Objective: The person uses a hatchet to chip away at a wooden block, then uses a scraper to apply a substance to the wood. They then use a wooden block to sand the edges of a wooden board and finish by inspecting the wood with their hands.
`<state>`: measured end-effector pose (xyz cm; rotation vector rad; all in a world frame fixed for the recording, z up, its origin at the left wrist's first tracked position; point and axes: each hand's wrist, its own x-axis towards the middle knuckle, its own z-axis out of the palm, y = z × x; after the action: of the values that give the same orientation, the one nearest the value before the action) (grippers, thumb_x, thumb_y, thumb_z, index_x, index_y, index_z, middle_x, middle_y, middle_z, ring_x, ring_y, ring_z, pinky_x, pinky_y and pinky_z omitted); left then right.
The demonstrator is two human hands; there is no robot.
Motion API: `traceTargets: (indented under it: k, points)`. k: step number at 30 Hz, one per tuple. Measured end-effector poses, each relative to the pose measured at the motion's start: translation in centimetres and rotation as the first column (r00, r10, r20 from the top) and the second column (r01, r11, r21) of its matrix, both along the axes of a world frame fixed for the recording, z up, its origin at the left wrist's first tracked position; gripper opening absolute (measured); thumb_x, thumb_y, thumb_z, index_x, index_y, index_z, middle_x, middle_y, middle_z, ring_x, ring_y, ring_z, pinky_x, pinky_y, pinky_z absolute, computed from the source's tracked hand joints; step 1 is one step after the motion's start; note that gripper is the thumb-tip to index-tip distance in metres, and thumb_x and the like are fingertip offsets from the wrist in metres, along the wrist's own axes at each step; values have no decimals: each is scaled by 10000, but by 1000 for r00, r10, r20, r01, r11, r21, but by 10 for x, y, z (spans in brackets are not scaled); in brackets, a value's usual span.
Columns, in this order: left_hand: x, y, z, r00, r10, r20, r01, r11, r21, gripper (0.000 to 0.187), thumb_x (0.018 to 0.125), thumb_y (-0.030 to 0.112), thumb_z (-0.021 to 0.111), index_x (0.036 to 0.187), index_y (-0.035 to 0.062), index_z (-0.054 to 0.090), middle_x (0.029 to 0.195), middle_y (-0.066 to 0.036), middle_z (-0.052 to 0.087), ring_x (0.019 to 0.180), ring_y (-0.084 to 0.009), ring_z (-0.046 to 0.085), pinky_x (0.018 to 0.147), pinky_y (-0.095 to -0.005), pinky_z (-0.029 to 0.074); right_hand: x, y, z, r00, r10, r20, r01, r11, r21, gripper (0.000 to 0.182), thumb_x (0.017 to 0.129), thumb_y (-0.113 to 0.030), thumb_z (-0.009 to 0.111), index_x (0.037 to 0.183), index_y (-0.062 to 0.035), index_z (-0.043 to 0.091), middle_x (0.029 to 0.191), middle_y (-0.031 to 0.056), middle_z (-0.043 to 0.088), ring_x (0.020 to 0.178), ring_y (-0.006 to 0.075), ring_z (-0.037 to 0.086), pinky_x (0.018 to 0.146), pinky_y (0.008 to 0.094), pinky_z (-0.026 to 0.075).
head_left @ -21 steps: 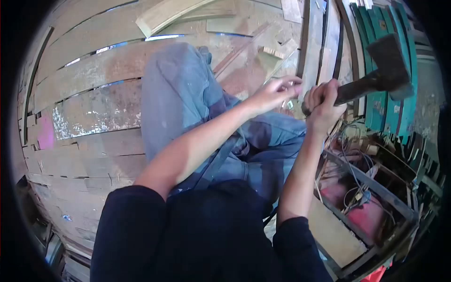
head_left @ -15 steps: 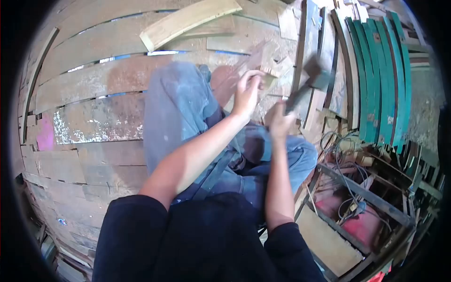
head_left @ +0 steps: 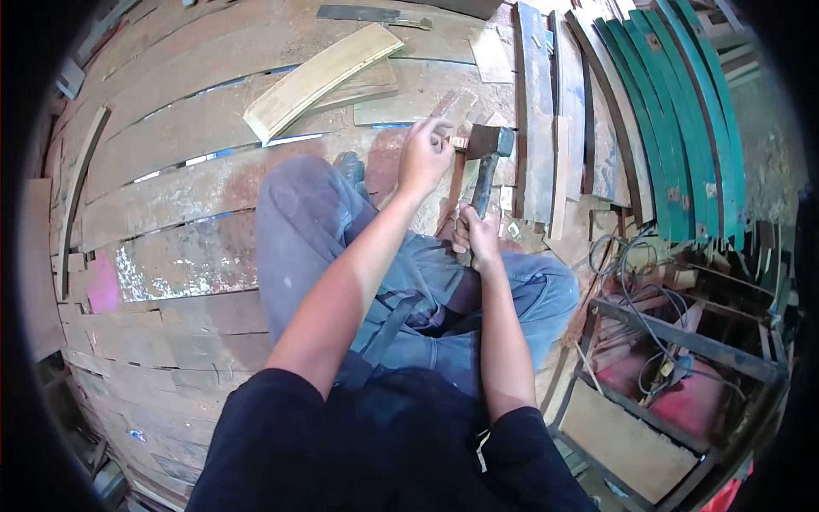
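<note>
My right hand [head_left: 478, 237] is wrapped round the lower handle of a hammer [head_left: 484, 183]. Its dark, blocky head [head_left: 491, 141] points away from me, beside the fingers of my left hand [head_left: 424, 160]. Those fingers are curled at a small pale piece of wood [head_left: 459, 142], of which only a short end shows between the fingertips and the hammer head. Below it a narrow reddish-brown strip of wood [head_left: 457, 189] runs toward my lap. The rest of the small piece is hidden by my left hand.
I sit cross-legged on a worn plank floor [head_left: 188, 256]. A thick pale board [head_left: 328, 72] lies across another board ahead of me. Long planks [head_left: 534, 111] and green slats [head_left: 661, 128] lie to the right. Nearer, a frame [head_left: 682, 337] stands with loose cables [head_left: 631, 286].
The hammer, raised and blurred to the right before, has come down leftward against the small wood piece's end. The camera view has shifted slightly.
</note>
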<state>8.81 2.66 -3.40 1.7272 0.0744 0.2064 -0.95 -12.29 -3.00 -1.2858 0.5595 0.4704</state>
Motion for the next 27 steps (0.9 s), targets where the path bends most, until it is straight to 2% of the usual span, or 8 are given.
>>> traceTargets:
  k: [3,6,8,11,14,17,22,27]
  points:
    - [22,0,-6,969,-205,141,130,900,415,342,791,39,640,1131,68,650,1087,-140,637,953,-320,636,846,-389,510,-2,-2,-6,1000,-3,9,3,999,43,336,980,-205,518,678,-113,401,490,-23,320,365,92,312,342,276,254]
    - [34,-2,-10,938,-329,105,201,767,610,388,788,62,673,1174,92,646,1137,-138,628,1009,-332,623,872,-390,507,0,-4,-4,1000,-3,2,2,996,86,334,982,-209,517,681,-118,405,495,-26,320,368,88,309,344,274,253]
    - [39,-7,-13,929,-355,103,208,732,648,380,782,73,693,1161,88,658,1130,-141,640,1018,-341,623,883,-389,507,-1,-6,-1,1000,7,14,-9,995,103,327,984,-211,514,686,-122,412,499,-31,312,370,83,300,346,271,253]
    - [49,-11,-36,920,-384,72,257,733,630,347,781,87,713,1126,80,680,1106,-149,660,1006,-351,631,889,-388,510,4,-19,0,985,-59,-163,115,924,365,321,987,-218,504,695,-126,408,497,-42,287,363,75,279,345,268,250]
    - [53,-8,-41,901,-431,50,300,703,645,317,788,97,722,1103,80,702,1091,-170,674,1006,-358,637,890,-393,511,5,-46,-9,978,-32,-208,183,622,762,304,990,-232,492,716,-132,405,485,-75,289,343,29,261,311,210,233]
    - [59,-10,-33,879,-474,49,322,666,673,343,786,115,729,1125,85,694,1120,-176,665,1025,-364,630,900,-400,505,11,-45,-1,988,-56,-142,144,641,754,291,990,-230,490,726,-131,417,482,-83,301,339,16,263,302,188,224]
    - [58,-8,-23,842,-539,19,374,608,700,390,777,169,749,1152,89,680,1125,-178,649,1039,-367,615,910,-418,487,14,-52,-4,976,-190,-109,185,446,875,309,1015,-237,433,730,-116,427,484,-72,307,325,18,267,292,186,223]
    - [61,-21,-11,830,-557,-5,345,508,789,389,758,212,772,1114,77,695,1155,-173,628,1035,-356,612,907,-411,486,15,-72,-4,939,-337,-72,233,465,854,309,995,-237,465,710,-128,417,469,-73,306,325,20,265,293,191,219]
